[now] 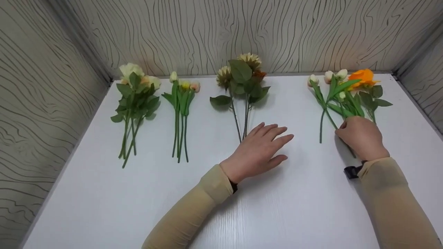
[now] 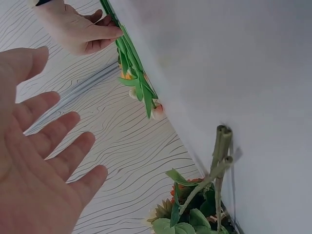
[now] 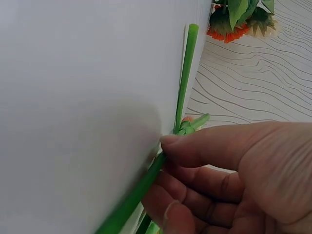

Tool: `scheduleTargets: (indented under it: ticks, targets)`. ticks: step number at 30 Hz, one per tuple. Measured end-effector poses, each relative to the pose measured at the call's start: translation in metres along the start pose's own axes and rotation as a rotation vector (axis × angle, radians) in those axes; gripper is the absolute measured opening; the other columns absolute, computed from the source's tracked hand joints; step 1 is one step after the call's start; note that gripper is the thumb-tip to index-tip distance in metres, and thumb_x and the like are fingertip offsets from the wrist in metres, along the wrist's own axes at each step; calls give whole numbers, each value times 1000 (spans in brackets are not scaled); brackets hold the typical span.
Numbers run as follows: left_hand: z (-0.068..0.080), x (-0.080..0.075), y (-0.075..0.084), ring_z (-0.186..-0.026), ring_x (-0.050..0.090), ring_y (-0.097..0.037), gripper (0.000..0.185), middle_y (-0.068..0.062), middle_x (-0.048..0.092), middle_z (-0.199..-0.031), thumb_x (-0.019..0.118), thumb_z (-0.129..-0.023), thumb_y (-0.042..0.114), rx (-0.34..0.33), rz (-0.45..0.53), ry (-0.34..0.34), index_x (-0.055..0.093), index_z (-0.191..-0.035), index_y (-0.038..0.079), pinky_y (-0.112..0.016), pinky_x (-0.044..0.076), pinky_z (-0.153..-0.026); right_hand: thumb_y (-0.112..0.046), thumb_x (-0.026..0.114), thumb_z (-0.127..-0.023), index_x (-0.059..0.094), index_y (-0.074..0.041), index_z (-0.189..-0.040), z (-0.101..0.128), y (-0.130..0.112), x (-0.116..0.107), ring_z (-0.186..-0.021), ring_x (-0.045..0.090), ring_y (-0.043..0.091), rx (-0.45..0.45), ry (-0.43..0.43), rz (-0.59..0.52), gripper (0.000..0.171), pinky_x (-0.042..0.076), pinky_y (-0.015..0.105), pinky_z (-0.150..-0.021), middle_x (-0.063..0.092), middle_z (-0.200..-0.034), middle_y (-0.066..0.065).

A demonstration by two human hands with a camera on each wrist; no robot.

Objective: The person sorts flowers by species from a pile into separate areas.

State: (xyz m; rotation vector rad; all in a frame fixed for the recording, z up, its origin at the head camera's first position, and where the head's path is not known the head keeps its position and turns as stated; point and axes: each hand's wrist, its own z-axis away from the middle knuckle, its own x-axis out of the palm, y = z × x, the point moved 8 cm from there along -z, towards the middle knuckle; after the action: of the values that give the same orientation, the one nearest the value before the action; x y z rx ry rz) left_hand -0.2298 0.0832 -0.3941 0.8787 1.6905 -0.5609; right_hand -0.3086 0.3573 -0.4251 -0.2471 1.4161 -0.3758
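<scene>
My right hand (image 1: 363, 138) pinches the green stem of an artificial tulip (image 3: 131, 200) between thumb and fingers, low over the right-hand group of flowers. Several pale tulips (image 1: 342, 74) lie in that group, their stems crossing, beside an orange flower (image 1: 363, 77). Which bloom belongs to the pinched stem I cannot tell for sure. My left hand (image 1: 256, 148) is held palm down with fingers spread and holds nothing. It covers the stem ends of the middle bunch of daisy-like flowers (image 1: 250, 60) in the head view; in the left wrist view those stems (image 2: 222, 146) stand apart from it.
On the white table (image 1: 104, 200), a bunch of cream roses (image 1: 131, 71) lies at the far left. Next to it lies a group of tulips (image 1: 180, 103) with white, yellow and pink heads. Wood-grain patterned panels (image 1: 193, 34) close off the back and sides.
</scene>
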Motion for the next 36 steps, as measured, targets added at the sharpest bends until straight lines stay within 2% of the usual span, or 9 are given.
scheduleTargets:
  ticks: [9, 16, 21, 23, 26, 32, 36]
  targets:
    - [1, -1, -1, -145, 39, -23, 52, -4, 47, -155, 59, -105, 40, -7, 35, 12, 51, -151, 19, -42, 21, -123, -10, 60, -92, 69, 7, -85, 0, -1, 0, -66, 54, 32, -19, 7, -9, 21, 43, 39, -51, 62, -76, 17]
    - [1, -6, -9, -141, 45, -21, 46, -2, 52, -150, 60, -105, 36, -57, 78, 48, 56, -147, 19, -40, 24, -122, -16, 59, -97, 69, 8, -98, 4, 1, -9, -68, 53, 30, 14, 5, -103, 26, 44, 38, -51, 61, -77, 14]
    - [1, -13, -18, -132, 54, -16, 39, 0, 61, -141, 60, -105, 30, -120, 135, 119, 62, -141, 17, -31, 36, -115, -27, 58, -100, 65, 3, -111, 5, -13, -12, -77, 62, 27, 10, -35, -216, 33, 51, 36, -61, 66, -94, 15]
    - [2, -16, -24, -128, 57, -15, 35, 1, 64, -137, 61, -105, 28, -169, 211, 143, 65, -138, 16, -28, 42, -109, -35, 59, -102, 63, 2, -118, 6, -25, -8, -81, 65, 26, -6, -70, -287, 40, 56, 36, -68, 67, -102, 16]
    - [5, -17, -36, -124, 59, -12, 31, 3, 66, -132, 60, -105, 26, -274, 391, 166, 68, -134, 16, -27, 47, -102, -42, 61, -102, 62, 0, -123, 12, -51, 0, -84, 67, 24, -66, -102, -396, 47, 59, 35, -76, 67, -106, 17]
    - [14, -13, -65, -112, 61, -3, 33, 11, 68, -125, 60, -106, 32, -505, 876, 239, 69, -134, 16, -27, 50, -96, -37, 67, -101, 66, 0, -116, 34, -114, 25, -81, 69, 23, -245, -140, -627, 40, 61, 36, -75, 70, -100, 20]
    - [17, -11, -79, -106, 65, -6, 38, 12, 69, -117, 62, -105, 35, -588, 1129, 320, 66, -136, 15, -32, 54, -93, -32, 70, -100, 68, -1, -111, 50, -143, 45, -78, 69, 26, -328, -181, -708, 33, 61, 38, -72, 70, -94, 19]
